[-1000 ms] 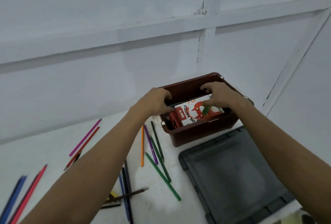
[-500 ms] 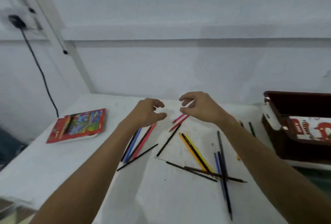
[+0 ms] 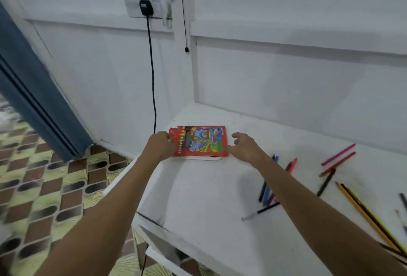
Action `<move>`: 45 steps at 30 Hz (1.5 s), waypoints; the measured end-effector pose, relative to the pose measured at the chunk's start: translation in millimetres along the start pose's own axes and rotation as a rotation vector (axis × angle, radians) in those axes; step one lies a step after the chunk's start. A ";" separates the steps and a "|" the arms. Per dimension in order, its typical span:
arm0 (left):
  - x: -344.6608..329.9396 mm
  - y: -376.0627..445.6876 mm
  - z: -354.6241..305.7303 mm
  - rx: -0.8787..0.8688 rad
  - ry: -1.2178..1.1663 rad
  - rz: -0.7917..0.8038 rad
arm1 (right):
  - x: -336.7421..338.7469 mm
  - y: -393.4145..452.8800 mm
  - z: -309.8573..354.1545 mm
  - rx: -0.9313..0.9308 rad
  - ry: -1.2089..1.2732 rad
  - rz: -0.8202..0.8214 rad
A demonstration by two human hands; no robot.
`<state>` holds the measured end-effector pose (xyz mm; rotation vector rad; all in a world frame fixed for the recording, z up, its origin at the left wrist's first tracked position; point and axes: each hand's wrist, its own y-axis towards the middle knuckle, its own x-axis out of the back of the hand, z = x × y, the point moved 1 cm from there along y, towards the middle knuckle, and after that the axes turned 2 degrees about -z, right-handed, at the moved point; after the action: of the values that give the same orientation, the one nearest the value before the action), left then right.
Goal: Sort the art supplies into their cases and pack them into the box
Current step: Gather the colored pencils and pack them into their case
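Note:
A flat red coloured-pencil case (image 3: 204, 141) with a bright picture lies near the far left corner of the white table (image 3: 209, 198). A white inner part (image 3: 204, 158) pokes out under its near edge. My left hand (image 3: 160, 146) grips the case's left edge, fingers curled over it. At the case's right edge my right hand (image 3: 245, 148) has its fingers spread, and the thumb is at the near right corner. Loose coloured pencils lie to the right: a blue and black group (image 3: 267, 189), a pink one (image 3: 338, 154) and a yellow one (image 3: 370, 216).
The table's left edge drops to a tiled floor (image 3: 44, 187). A wall socket with a black plug (image 3: 145, 6) sits above, and its cable (image 3: 152, 66) hangs down behind the table's corner. A blue frame (image 3: 33, 90) stands at far left.
The view swung left, away from the brown box. Both hands left the box, passed over the loose pencils and reached the red pencil case, which the left hand has taken hold of.

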<state>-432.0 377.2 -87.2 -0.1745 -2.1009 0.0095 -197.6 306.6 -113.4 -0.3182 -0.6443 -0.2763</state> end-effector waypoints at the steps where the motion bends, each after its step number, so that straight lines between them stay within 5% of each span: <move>1: -1.1 3.5 8.1 0.013 0.000 0.023 | -8.8 4.4 -0.1 -0.033 0.004 -0.002; 8: -21.3 19.5 22.0 -0.013 -0.089 0.148 | -42.4 12.1 -0.5 -0.174 0.253 -0.134; 18: -25.3 -26.6 -21.9 -0.217 -0.437 -0.030 | 17.1 -67.4 -17.1 -0.109 0.812 -0.141; 27: -52.5 -153.7 -82.0 -0.424 -0.659 0.388 | 106.0 -214.6 -97.6 -0.140 0.936 -0.282; 40: -121.9 -252.9 -88.5 -0.377 -0.425 0.689 | 113.2 -325.7 -206.9 -0.318 0.304 -0.253; 45: -134.9 -260.9 -93.0 -0.485 -0.186 0.539 | 109.2 -325.8 -213.1 -0.266 -0.062 -0.276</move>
<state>-316.2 95.7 -134.7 -1.0593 -2.1456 -0.1675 -111.9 -87.6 -139.8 -0.4946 -0.7143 -0.6215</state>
